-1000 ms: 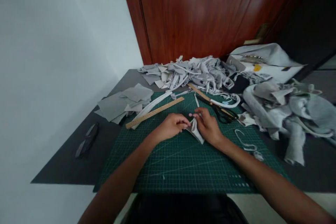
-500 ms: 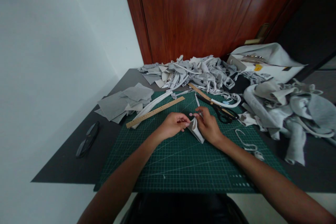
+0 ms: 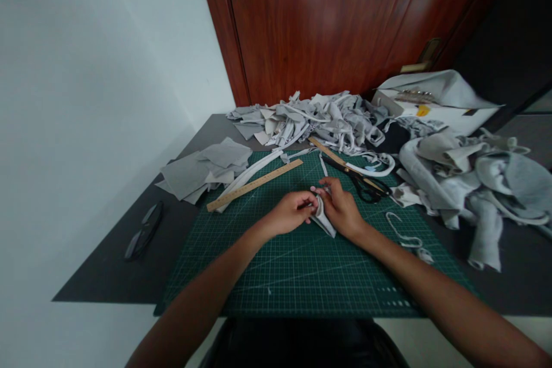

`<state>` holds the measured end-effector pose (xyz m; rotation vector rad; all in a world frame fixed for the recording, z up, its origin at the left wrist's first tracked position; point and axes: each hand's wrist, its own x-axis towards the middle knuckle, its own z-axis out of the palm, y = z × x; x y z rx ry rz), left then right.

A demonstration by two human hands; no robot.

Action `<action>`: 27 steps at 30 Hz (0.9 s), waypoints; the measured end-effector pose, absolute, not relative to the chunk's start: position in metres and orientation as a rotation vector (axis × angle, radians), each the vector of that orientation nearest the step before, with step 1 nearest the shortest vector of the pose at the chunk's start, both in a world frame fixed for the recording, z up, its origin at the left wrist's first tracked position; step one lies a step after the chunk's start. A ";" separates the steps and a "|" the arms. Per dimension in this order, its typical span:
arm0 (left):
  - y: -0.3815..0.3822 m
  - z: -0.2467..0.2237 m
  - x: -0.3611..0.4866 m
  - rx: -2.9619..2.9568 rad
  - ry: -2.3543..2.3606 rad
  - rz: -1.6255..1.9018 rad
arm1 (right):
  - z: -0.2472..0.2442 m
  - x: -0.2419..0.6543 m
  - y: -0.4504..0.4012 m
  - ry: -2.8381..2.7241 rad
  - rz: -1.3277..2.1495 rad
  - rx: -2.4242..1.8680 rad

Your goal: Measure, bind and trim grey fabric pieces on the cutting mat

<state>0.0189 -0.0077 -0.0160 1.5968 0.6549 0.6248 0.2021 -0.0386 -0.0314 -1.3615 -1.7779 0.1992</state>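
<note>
A small folded piece of light grey fabric [image 3: 323, 222] is held between my hands above the green cutting mat [image 3: 297, 276]. My right hand [image 3: 340, 207] grips its upper right side, with thumb and fingers pressed together. At the fabric's upper left edge, the fingers of my left hand [image 3: 296, 211] are pinched; the fingertips overlap the cloth. A small pinkish round object [image 3: 313, 188] shows by my right fingertips, too small to identify.
Black scissors [image 3: 366, 185] and a wooden ruler [image 3: 254, 185] lie beyond my hands. Grey fabric sheets [image 3: 207, 167] and glasses [image 3: 144, 230] are at left. Scraps [image 3: 302, 118] pile at the back, rolled cloth [image 3: 457, 172] and a white box [image 3: 448, 118] at right.
My left hand has moved slightly right and down, closer to the fabric and my right hand. My right hand has barely shifted and keeps its grip.
</note>
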 end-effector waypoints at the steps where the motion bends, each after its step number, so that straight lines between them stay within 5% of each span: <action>1: -0.007 -0.017 0.020 1.578 0.685 0.631 | -0.031 0.202 -0.039 -1.790 0.187 -1.379; 27: -0.013 -0.033 0.032 1.561 1.052 1.023 | -0.034 0.203 -0.041 -1.897 0.019 -1.463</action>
